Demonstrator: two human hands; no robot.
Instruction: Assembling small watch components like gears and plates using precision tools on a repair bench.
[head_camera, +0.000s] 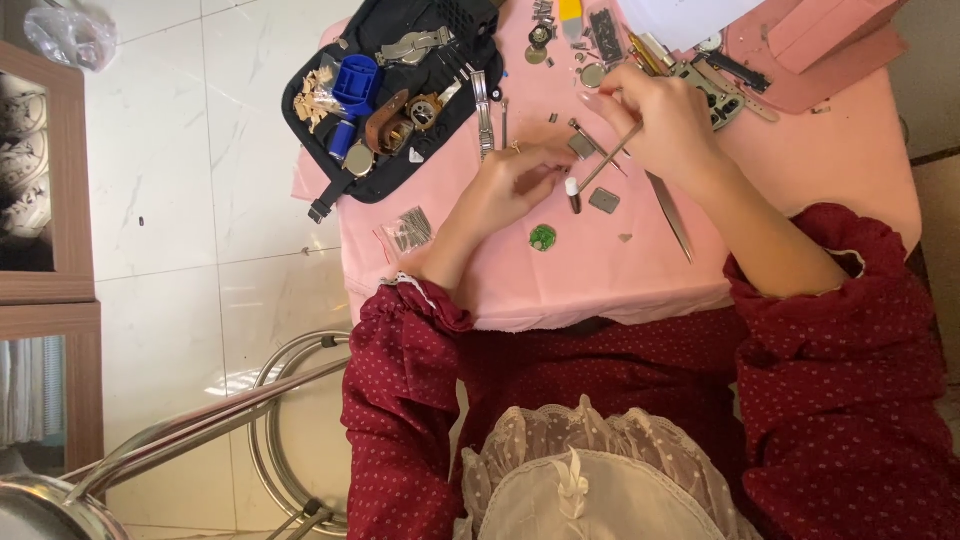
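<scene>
A person's left hand pinches a tiny part against the pink cloth, while the right hand grips thin tweezers angled down towards it. The part sits just beside the left fingertips; a slip of the tweezers could likely flick it among the scattered watch pieces.

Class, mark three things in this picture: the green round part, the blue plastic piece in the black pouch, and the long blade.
green round part (543, 237), head view, its centre
blue plastic piece (357, 80), head view, its top face
long blade (672, 217), head view, mid-blade
</scene>
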